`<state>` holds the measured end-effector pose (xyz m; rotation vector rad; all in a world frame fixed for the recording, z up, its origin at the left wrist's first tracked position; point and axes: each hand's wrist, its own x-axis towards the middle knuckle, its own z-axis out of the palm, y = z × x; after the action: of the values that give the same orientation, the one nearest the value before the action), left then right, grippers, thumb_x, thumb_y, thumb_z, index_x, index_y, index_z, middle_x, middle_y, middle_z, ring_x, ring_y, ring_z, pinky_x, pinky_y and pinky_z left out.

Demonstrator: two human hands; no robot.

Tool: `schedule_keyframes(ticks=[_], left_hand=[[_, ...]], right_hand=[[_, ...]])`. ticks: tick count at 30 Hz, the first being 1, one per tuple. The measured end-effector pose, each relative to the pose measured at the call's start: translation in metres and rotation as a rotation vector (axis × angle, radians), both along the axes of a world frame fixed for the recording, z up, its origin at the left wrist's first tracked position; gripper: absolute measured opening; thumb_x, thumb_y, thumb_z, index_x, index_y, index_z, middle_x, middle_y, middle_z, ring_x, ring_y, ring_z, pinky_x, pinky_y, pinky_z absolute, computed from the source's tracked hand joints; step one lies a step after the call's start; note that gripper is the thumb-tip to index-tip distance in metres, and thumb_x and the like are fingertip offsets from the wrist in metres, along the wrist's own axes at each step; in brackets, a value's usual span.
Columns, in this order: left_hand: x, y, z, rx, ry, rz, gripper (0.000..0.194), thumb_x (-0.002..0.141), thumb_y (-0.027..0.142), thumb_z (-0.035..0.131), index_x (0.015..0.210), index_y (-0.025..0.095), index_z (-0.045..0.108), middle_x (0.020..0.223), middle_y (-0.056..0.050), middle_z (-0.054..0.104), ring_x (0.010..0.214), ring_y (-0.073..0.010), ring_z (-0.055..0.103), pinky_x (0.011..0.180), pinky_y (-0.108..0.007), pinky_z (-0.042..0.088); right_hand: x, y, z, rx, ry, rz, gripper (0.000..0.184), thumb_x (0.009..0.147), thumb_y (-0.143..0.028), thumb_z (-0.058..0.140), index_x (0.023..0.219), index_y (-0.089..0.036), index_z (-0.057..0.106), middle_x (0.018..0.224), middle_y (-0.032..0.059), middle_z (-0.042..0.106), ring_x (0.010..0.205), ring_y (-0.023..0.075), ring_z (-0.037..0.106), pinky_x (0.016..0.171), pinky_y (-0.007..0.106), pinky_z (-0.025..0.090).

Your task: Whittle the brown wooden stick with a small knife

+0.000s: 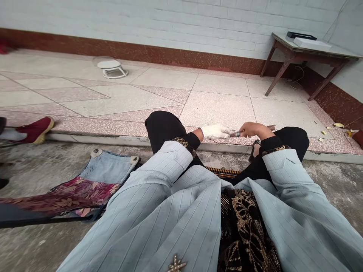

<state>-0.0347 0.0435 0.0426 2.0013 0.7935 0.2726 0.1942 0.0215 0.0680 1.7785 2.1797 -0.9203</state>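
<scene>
Tool (235, 134) Bridging Gloved Hand and Bare Hand Above Step

A short, brownish tool with a metallic band is lying nearly level between the person's two hands, over the edge of the step (136, 139) and in front of the bent knees. The left hand (215, 132), in a pale glove, is pressing its fingers together at one end. The right hand (248, 129), bare, is curling its fingers closely around the other side, near the band. Neither hand is spreading open, though the fingers are hiding much of what they are pinching. A brown piece (271, 127) is showing past the right wrist; whether it is belonging to the tool or lying apart, the view is not making clear.

The likeliest trouble is a slip: the glove's fabric could be sliding on a narrow end if the left hand is pinching only its tip. If the hidden part is sharp, a sudden pull could be carrying it toward the glove or the bare fingers, since both hands are working so near each other. Uneven force could also be twisting the tool out of line. Should both grips be loosening, it could be dropping onto the step or toward the shoe (256, 148) beside it.
</scene>
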Motion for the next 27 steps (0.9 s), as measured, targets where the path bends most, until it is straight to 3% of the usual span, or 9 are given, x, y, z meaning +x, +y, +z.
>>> schedule_keyframes(ticks=[3, 5, 6, 10, 14, 18, 21, 24, 27], left_hand=[[0.000, -0.001, 0.003, -0.009, -0.043, -0.011, 0.009, 0.074, 0.022, 0.068, 0.075, 0.014, 0.071, 0.062, -0.003, 0.060, 0.063, -0.0146, 0.055, 0.060, -0.025, 0.039], [-0.001, -0.002, 0.005, -0.015, -0.078, -0.011, 0.012, 0.079, 0.026, 0.063, 0.079, 0.015, 0.070, 0.066, -0.003, 0.061, 0.059, -0.0124, 0.053, 0.058, -0.025, 0.039], [-0.001, -0.001, 0.005, -0.021, -0.107, -0.012, 0.015, 0.082, 0.028, 0.061, 0.082, 0.015, 0.068, 0.069, -0.002, 0.061, 0.058, -0.0111, 0.052, 0.057, -0.024, 0.039], [0.000, 0.002, 0.001, -0.117, -0.273, -0.003, 0.023, 0.091, 0.035, 0.051, 0.086, 0.015, 0.061, 0.069, 0.000, 0.054, 0.056, -0.0074, 0.046, 0.053, -0.020, 0.037], [0.001, 0.003, -0.004, -0.227, -0.250, -0.092, 0.029, 0.092, 0.042, 0.052, 0.084, 0.015, 0.060, 0.059, 0.003, 0.042, 0.049, -0.0066, 0.038, 0.045, -0.017, 0.031], [0.003, 0.002, -0.007, -0.238, -0.214, -0.133, 0.032, 0.089, 0.047, 0.055, 0.086, 0.016, 0.062, 0.055, 0.004, 0.037, 0.046, -0.0069, 0.033, 0.042, -0.019, 0.028], [0.006, 0.001, -0.009, -0.197, -0.137, -0.065, 0.031, 0.084, 0.046, 0.061, 0.084, 0.016, 0.066, 0.055, 0.002, 0.044, 0.046, -0.0079, 0.036, 0.043, -0.022, 0.029], [0.005, 0.000, -0.010, -0.157, -0.064, -0.006, 0.028, 0.078, 0.044, 0.066, 0.080, 0.016, 0.070, 0.058, -0.004, 0.054, 0.048, -0.0105, 0.042, 0.047, -0.027, 0.035], [-0.003, -0.001, -0.008, -0.140, -0.022, 0.020, 0.025, 0.074, 0.040, 0.070, 0.083, 0.018, 0.073, 0.064, -0.007, 0.061, 0.056, -0.0170, 0.054, 0.051, -0.031, 0.041]], right_hand=[[0.001, -0.007, 0.004, -0.404, 0.211, 0.265, 0.028, 0.079, -0.025, 0.070, 0.103, -0.012, 0.076, 0.064, -0.0006, 0.062, 0.055, 0.0096, 0.049, 0.059, 0.026, 0.039], [0.006, -0.012, 0.011, -0.459, 0.459, 0.346, 0.033, 0.078, -0.033, 0.074, 0.104, -0.012, 0.075, 0.070, -0.0008, 0.064, 0.059, 0.0090, 0.051, 0.060, 0.024, 0.040], [0.010, -0.014, 0.015, -0.382, 0.597, 0.322, 0.035, 0.078, -0.034, 0.076, 0.105, -0.013, 0.074, 0.071, -0.0011, 0.063, 0.060, 0.0084, 0.050, 0.060, 0.023, 0.040], [0.020, -0.015, 0.026, 0.070, 1.175, -0.160, 0.027, 0.081, -0.032, 0.074, 0.099, -0.013, 0.069, 0.072, -0.0007, 0.060, 0.058, 0.0068, 0.048, 0.053, 0.020, 0.038], [0.018, -0.009, 0.023, 0.242, 1.326, -0.457, 0.019, 0.082, -0.029, 0.072, 0.088, -0.014, 0.063, 0.070, 0.0004, 0.058, 0.055, 0.0071, 0.049, 0.048, 0.019, 0.038], [0.013, 0.003, 0.014, 0.343, 1.224, -0.611, 0.014, 0.087, -0.028, 0.066, 0.087, -0.015, 0.061, 0.069, 0.0001, 0.057, 0.053, 0.0071, 0.048, 0.046, 0.019, 0.036], [0.010, 0.011, 0.004, 0.449, 0.835, -0.637, 0.014, 0.089, -0.025, 0.062, 0.097, -0.014, 0.066, 0.071, 0.0018, 0.060, 0.052, 0.0080, 0.047, 0.048, 0.021, 0.036], [0.006, 0.013, -0.005, 0.541, 0.324, -0.510, 0.026, 0.089, -0.029, 0.061, 0.109, -0.015, 0.071, 0.084, 0.0079, 0.068, 0.066, 0.0145, 0.057, 0.058, 0.026, 0.040], [-0.001, 0.010, -0.008, 0.540, -0.017, -0.323, 0.032, 0.091, -0.035, 0.057, 0.112, -0.017, 0.072, 0.101, 0.0140, 0.071, 0.088, 0.0236, 0.063, 0.068, 0.031, 0.041]])
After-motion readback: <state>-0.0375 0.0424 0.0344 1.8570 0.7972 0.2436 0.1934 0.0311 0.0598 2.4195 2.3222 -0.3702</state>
